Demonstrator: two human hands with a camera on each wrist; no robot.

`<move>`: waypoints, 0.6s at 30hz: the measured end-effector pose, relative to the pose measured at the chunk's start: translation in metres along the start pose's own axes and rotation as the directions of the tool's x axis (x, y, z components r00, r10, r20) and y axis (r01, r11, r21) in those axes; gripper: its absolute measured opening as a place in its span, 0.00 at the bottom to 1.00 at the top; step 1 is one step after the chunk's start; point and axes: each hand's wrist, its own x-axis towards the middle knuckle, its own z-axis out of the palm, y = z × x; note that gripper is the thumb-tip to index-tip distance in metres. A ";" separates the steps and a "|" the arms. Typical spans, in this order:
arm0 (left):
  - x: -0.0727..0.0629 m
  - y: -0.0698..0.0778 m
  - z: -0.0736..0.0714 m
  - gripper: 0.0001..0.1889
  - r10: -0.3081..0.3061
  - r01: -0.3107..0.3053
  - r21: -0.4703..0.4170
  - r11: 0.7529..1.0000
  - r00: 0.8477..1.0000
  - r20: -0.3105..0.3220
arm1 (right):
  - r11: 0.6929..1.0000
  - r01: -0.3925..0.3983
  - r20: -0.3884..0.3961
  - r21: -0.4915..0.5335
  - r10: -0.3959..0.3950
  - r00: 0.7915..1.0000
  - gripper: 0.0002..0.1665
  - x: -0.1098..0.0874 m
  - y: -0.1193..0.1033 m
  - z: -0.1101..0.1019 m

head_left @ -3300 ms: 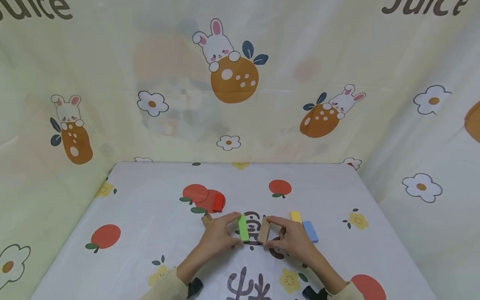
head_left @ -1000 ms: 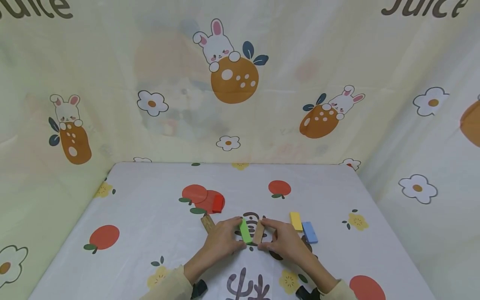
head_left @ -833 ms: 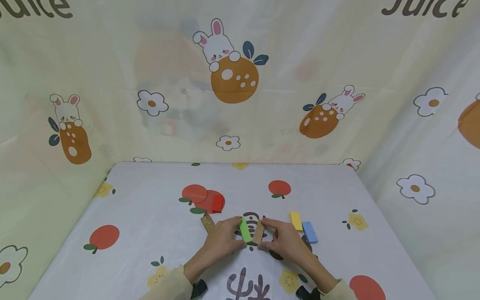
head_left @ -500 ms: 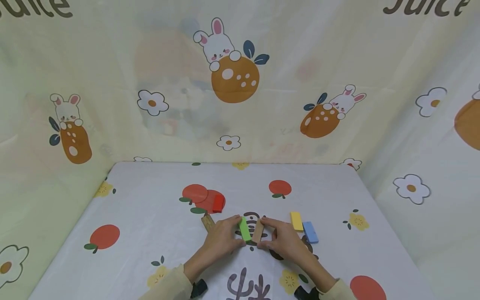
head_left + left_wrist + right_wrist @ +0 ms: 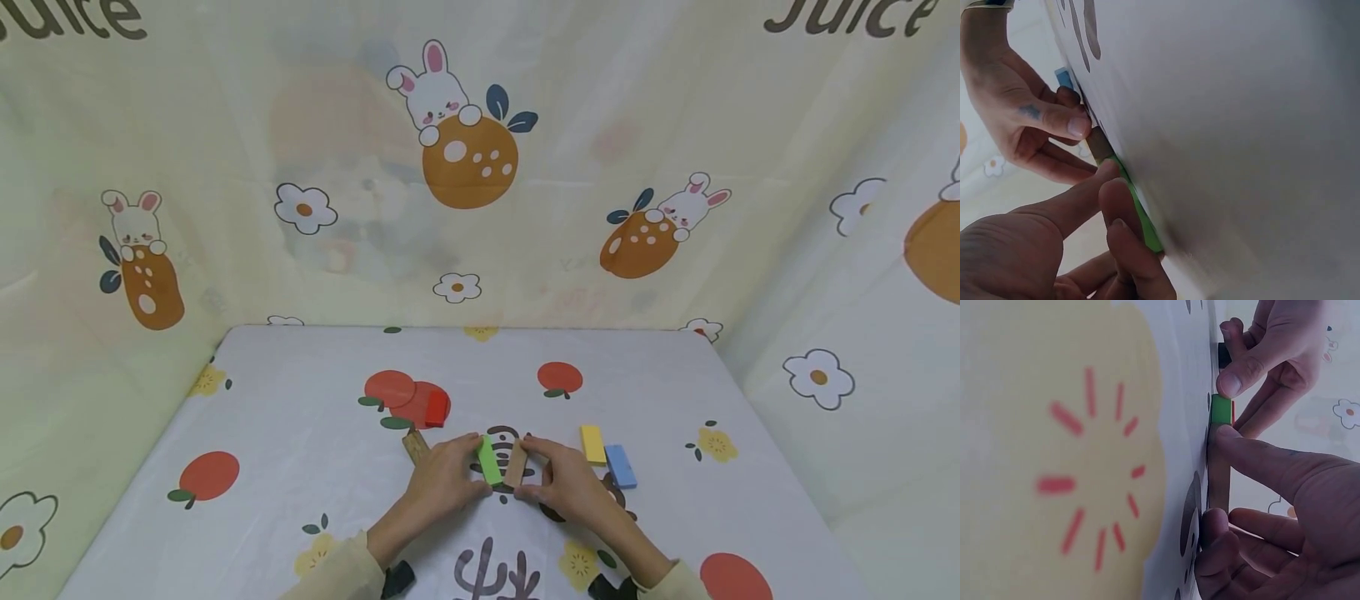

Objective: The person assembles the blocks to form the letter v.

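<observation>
My left hand (image 5: 438,475) pinches a green block (image 5: 490,461) between thumb and fingers at its two ends. Facing it, my right hand (image 5: 573,479) grips a light brown wooden block (image 5: 516,464) the same way. The two blocks lean into a V, near ends close together and far ends apart. In the left wrist view, the brown block (image 5: 1099,142) lines up just beyond the green one (image 5: 1149,231), low along the tabletop. From the right wrist, the green end (image 5: 1222,409) shows right at the end of the brown block (image 5: 1219,478).
A darker brown block (image 5: 415,446) lies beside my left hand, partly hidden by it. Behind is a red block (image 5: 436,408) over a printed fruit. Yellow (image 5: 592,444) and blue (image 5: 620,466) blocks lie beyond my right hand. A printed white cloth (image 5: 300,417) covers the table.
Compared with about three seconds ago, both hands are closer together and the green and brown blocks have turned so their near ends nearly meet. Over the last second they hardly move.
</observation>
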 end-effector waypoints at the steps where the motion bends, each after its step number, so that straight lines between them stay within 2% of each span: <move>1: 0.000 0.000 0.000 0.35 0.002 -0.002 0.004 1.000 1.000 0.000 | 1.000 0.005 0.004 -0.002 -0.005 1.000 0.44 0.000 0.000 0.000; 7: -0.001 0.001 0.000 0.35 0.012 -0.012 0.021 1.000 1.000 0.001 | 0.999 0.033 0.021 0.001 -0.033 0.999 0.44 -0.002 0.002 -0.001; 18: -0.002 0.003 -0.001 0.36 0.014 -0.014 0.040 0.999 1.000 0.002 | 0.999 0.039 0.025 -0.004 -0.039 0.999 0.44 -0.001 0.004 -0.001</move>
